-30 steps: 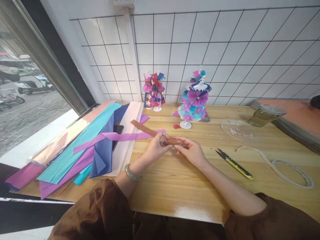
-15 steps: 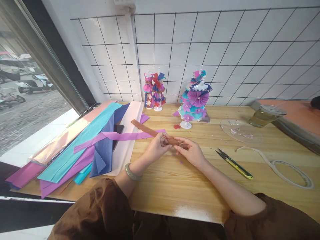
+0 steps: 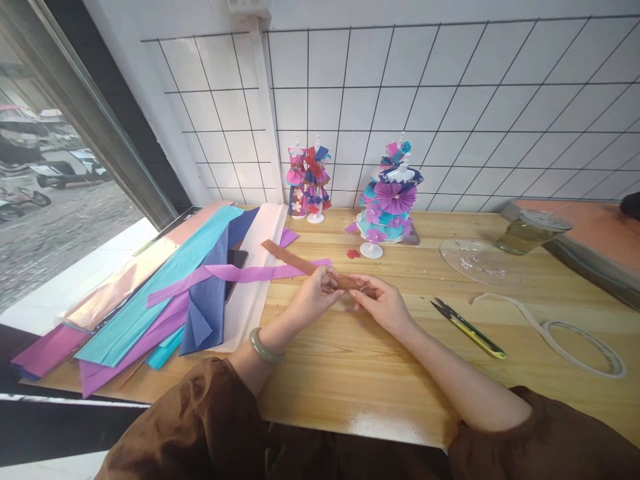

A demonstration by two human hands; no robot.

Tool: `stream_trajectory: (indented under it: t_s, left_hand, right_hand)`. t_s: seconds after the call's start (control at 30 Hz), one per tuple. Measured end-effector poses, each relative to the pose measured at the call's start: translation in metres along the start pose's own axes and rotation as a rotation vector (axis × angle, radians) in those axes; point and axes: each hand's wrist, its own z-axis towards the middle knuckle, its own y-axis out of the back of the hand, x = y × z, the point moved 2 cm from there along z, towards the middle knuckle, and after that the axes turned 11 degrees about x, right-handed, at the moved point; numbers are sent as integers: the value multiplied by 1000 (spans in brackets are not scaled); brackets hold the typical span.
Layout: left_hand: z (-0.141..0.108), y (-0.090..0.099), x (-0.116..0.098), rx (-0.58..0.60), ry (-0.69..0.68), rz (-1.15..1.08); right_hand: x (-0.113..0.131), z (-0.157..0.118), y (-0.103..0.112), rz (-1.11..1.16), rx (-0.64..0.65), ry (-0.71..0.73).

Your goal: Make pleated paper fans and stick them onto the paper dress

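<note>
A brown paper strip [image 3: 289, 257] runs slantwise over the middle of the table, and both hands pinch it near its right end. My left hand [image 3: 320, 290] grips it with thumb and fingers closed. Just to the right, my right hand [image 3: 379, 300] holds the end part between thumb and fingertips. The strip's free end points up and left, across a long purple strip [image 3: 240, 273]. Behind the hands stands a small dress form in turquoise and purple paper [image 3: 395, 199], with a red paper flower [image 3: 353, 254] beside its base.
Coloured paper sheets [image 3: 165, 280] cover the left side, over a dark phone [image 3: 236, 267]. Two small dressed figures [image 3: 316, 183] stand at the wall. To the right are yellow snips [image 3: 470, 330], a white tape coil [image 3: 585, 347], a clear plate [image 3: 480, 263] and a lidded cup [image 3: 530, 232].
The fingers of my right hand have shifted slightly on the brown strip. Otherwise the hands and table items look the same.
</note>
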Motion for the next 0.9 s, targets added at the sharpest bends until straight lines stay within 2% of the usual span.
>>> stream_trajectory:
  t_s: [0.13,0.27,0.37,0.57,0.9]
  left_hand:
    - [0,1,-3,-15,-5,24]
    - [-1,2,-8,40,-19,140]
    - [-1,4,-10,37,-52,190]
    - [-1,5,-11,25,-74,207]
    - [-1,4,-7,29,-59,188]
  right_hand:
    - [2,-1,1,-16,0,-5]
    - [7,-2,1,-23,-3,-5]
    - [8,-2,1,-36,-7,2]
    - [3,-2,2,-65,-35,59]
    - [1,0,5,-133,-4,134]
